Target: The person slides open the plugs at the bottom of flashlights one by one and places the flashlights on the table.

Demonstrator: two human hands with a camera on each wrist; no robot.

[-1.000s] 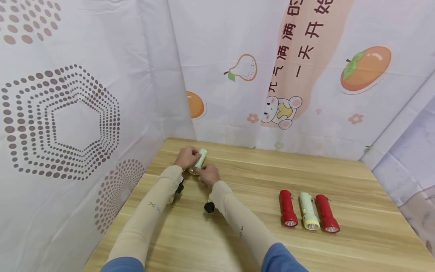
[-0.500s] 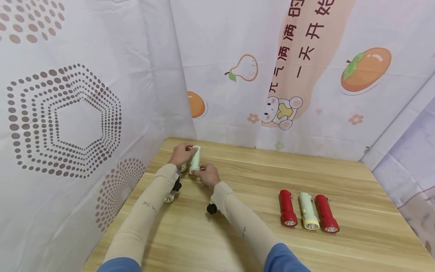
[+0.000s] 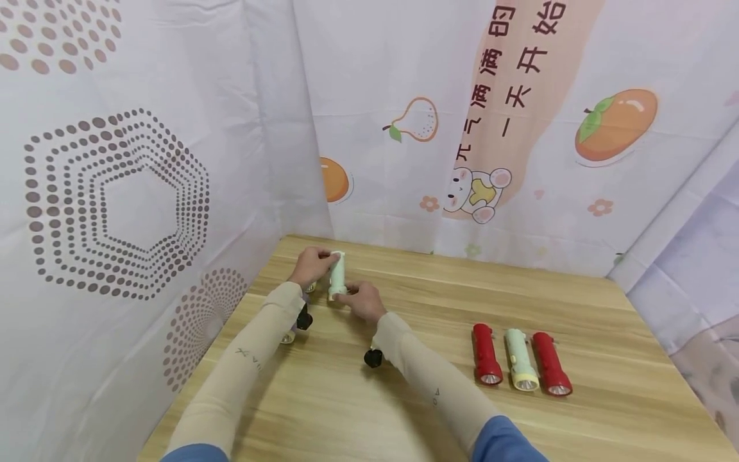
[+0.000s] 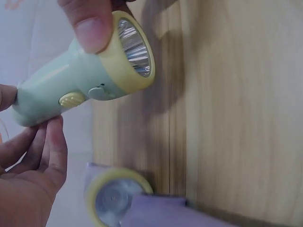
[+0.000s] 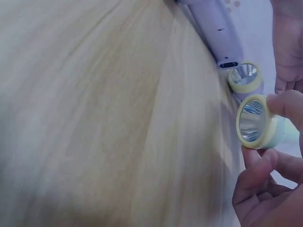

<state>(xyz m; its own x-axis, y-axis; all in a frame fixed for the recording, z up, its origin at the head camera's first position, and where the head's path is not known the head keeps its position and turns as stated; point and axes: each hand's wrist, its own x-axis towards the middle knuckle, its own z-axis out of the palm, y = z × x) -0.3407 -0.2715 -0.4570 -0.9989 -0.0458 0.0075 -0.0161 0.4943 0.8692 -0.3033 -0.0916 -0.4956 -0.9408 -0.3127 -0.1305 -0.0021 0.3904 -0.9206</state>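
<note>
A pale green flashlight (image 3: 337,274) with a yellow rim is held between both hands toward the table's far left. My left hand (image 3: 310,265) pinches its tail end, thumb and fingers on opposite sides. My right hand (image 3: 364,300) grips the head end, its thumb (image 4: 92,35) on the yellow rim. The left wrist view shows the flashlight's yellow switch (image 4: 72,100) and reflector. Beside the left hand lie purple flashlights with yellow rims: one lens (image 3: 310,287) shows by the wrist, another (image 3: 287,337) nearer me. The left hand and forearm partly hide them.
On the right of the wooden table (image 3: 416,385) lie a red flashlight (image 3: 487,353), a pale green flashlight (image 3: 521,359) and another red flashlight (image 3: 551,362), side by side with lenses toward me. Printed curtains (image 3: 369,128) hang along the left and back edges.
The held flashlight has turned, so its lens no longer shows in the head view. Both hands turned with it, the right shifting slightly right and nearer. The purple lens by the left wrist came into sight.
</note>
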